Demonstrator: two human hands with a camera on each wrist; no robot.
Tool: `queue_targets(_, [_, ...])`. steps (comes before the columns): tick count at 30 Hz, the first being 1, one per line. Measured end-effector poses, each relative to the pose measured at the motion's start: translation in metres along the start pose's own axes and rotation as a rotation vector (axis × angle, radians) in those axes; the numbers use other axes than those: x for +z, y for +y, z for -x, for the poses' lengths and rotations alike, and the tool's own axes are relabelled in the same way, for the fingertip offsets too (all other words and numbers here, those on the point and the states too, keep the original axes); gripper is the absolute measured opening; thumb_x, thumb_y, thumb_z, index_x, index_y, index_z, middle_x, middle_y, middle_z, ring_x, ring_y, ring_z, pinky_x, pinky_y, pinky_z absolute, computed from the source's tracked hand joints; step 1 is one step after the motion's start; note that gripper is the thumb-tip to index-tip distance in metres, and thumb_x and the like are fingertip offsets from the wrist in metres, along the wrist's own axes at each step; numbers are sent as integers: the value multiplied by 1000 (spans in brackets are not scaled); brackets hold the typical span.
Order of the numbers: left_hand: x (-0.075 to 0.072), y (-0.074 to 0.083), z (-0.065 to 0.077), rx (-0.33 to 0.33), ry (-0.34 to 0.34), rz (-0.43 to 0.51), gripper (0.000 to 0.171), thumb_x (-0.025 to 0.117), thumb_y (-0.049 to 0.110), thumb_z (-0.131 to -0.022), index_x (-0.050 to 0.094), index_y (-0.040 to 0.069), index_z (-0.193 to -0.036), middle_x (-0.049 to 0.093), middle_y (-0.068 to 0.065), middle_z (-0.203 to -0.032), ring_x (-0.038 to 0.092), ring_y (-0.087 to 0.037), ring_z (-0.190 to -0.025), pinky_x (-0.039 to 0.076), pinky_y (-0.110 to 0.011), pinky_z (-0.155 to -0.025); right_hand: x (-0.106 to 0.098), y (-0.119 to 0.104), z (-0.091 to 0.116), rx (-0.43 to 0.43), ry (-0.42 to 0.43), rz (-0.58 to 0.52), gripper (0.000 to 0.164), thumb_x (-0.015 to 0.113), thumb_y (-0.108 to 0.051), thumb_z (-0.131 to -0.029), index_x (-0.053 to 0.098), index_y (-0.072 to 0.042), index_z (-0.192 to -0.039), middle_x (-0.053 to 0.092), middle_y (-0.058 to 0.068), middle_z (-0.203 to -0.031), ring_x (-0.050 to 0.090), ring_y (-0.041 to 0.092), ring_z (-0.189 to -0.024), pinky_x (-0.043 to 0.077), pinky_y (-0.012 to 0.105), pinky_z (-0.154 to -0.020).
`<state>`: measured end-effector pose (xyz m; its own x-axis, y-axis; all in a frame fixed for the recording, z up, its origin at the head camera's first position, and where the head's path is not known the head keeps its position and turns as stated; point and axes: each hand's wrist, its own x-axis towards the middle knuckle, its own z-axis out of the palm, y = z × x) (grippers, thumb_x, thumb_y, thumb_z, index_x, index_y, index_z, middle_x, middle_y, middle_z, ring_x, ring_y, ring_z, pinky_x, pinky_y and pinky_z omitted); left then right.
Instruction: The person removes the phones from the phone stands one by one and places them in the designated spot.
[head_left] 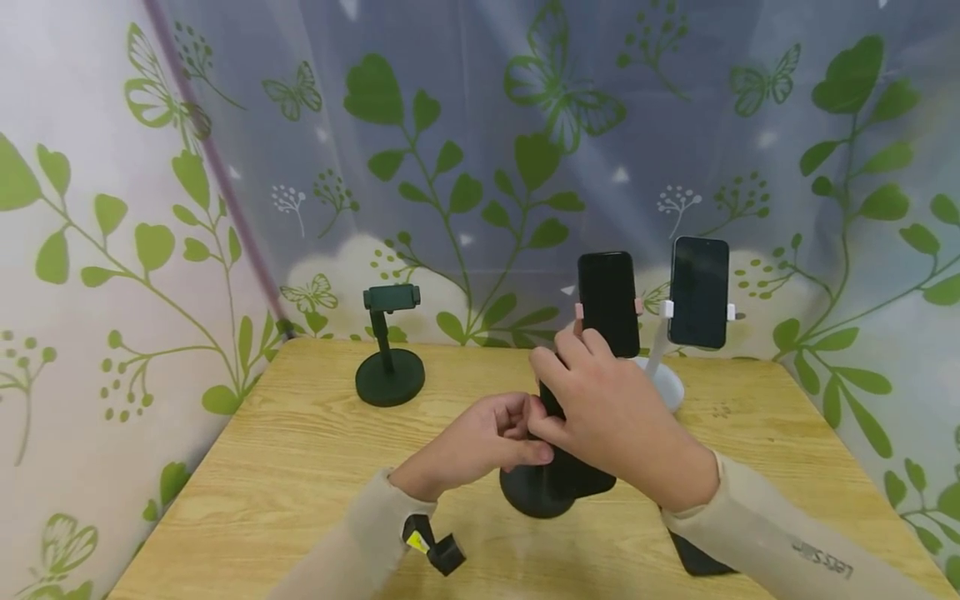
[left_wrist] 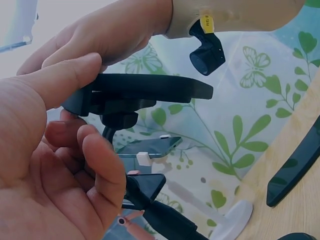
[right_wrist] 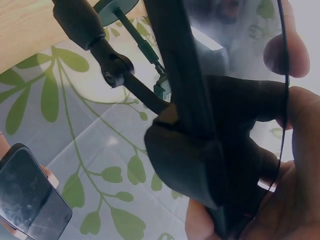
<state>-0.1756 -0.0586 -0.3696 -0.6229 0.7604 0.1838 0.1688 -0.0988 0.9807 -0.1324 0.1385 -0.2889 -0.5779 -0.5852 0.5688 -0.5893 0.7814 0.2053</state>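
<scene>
A black phone stand (head_left: pixel 536 493) stands on the table in front of me, its round base partly covered by a dark phone (head_left: pixel 581 475). My right hand (head_left: pixel 600 400) grips this phone, fingers over its upper edge and thumb toward the left hand. My left hand (head_left: pixel 491 437) pinches the stand's clamp at the phone's edge. In the left wrist view the thumb presses on top of the clamp end (left_wrist: pixel 77 102), with curled fingers below. A thick clamp jaw (right_wrist: pixel 185 162) overlaps the phone's side in the right wrist view, and the jointed stand arm (right_wrist: pixel 107 65) runs behind it.
An empty dark green phone stand (head_left: pixel 390 377) is at the back left. At the back right, a pink-clipped holder carries one phone (head_left: pixel 609 300) and a white stand (head_left: pixel 667 387) another (head_left: pixel 699 292). A dark phone (head_left: pixel 697 554) lies under my right forearm.
</scene>
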Motion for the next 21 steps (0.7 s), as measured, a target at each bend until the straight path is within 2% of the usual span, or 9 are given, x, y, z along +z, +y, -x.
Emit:
queue_targets(8, [0,-6,-2,80,-42,12,52,75,53,-90,55,6,-101,41,3,-66,44,-13,-57,41,-24,-57,5,4,2,-11,51,-14,22,72,-21,-87,52,-11,-92,47,7,-86,31,21,-70,25,25,-45])
queue_targets(12, [0,-6,-1,74,-41,-14,53,74,55,-89,56,7,-102,44,3,-65,46,-12,-57,42,-24,-59,6,5,2,-34,55,-29,20,71,-20,-87,54,-12,-91,45,5,-84,30,20,-69,24,24,-45])
queue_targets(16, [0,-4,0,66,-24,-48,47,75,49,-92,56,8,-99,40,4,-64,46,-12,-58,43,-25,-59,4,6,1,-51,44,-59,18,70,-18,-87,54,-12,-91,43,3,-83,30,19,-70,25,24,-46])
queue_targets(21, [0,-5,0,72,-13,-60,31,76,32,-97,59,7,-101,41,3,-66,46,-17,-60,46,-25,-60,0,7,3,-83,48,-92,17,69,-18,-85,55,-12,-94,44,2,-85,33,18,-72,27,24,-49])
